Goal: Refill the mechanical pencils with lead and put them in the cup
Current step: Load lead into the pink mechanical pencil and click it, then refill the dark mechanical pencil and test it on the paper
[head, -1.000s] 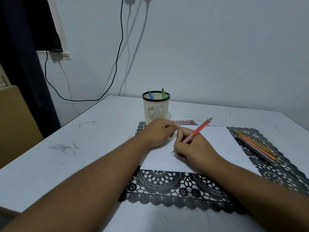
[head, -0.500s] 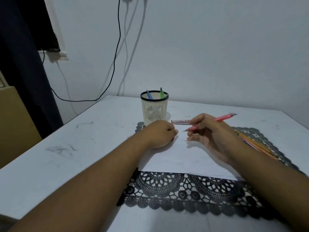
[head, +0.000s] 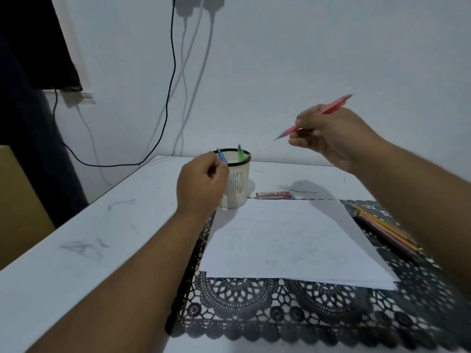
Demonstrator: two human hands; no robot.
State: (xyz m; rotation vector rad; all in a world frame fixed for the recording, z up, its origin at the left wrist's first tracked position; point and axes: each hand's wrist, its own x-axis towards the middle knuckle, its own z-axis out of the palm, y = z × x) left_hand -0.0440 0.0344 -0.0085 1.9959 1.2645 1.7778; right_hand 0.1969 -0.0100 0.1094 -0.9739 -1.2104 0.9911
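Note:
My right hand [head: 331, 138] is raised above the table, right of the cup, and grips a red mechanical pencil [head: 290, 129] with its tip pointing down-left. The cream perforated cup [head: 237, 187] with a black rim stands at the back of the lace mat; a blue pencil [head: 222, 156] and a green pencil [head: 240, 152] stick out of it. My left hand [head: 200, 182] hovers in front of the cup's left side with its fingers curled; I cannot tell whether anything is pinched in them. A red lead case [head: 272, 194] lies flat just right of the cup.
A white sheet of paper [head: 285, 240] covers the middle of a black lace mat [head: 280, 312]. Several more pencils [head: 382, 230] lie along the mat's right side. A black cable [head: 170, 85] hangs down the wall behind. The table's left edge drops off beside a wooden panel [head: 17, 200].
My right hand has lifted the red pencil off the paper, up and to the right. My left hand rose from the paper to the cup's left side.

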